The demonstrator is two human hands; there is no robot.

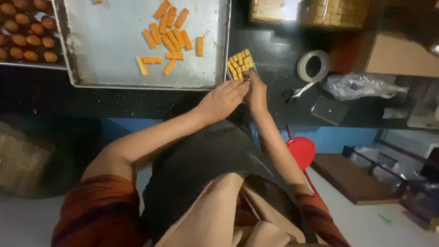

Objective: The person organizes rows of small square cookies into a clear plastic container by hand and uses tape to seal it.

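My left hand [224, 98] and my right hand [255, 93] meet at the near edge of a small clear box [241, 64] packed with yellow-orange stick pastries. Both hands pinch at the box's near side, fingers together on it. The box sits on the black counter [137, 103] just right of a large metal baking tray [114, 55]. Several loose orange stick pastries [169, 39] lie on the tray's far right part.
A second tray of round brown pastries [27, 32] stands at the far left. A roll of clear tape [313, 66], a crumpled plastic bag [361, 87], a cardboard box [402, 55] and clear boxes of pastries [311, 11] lie to the right. A red stool [302, 151] stands below.
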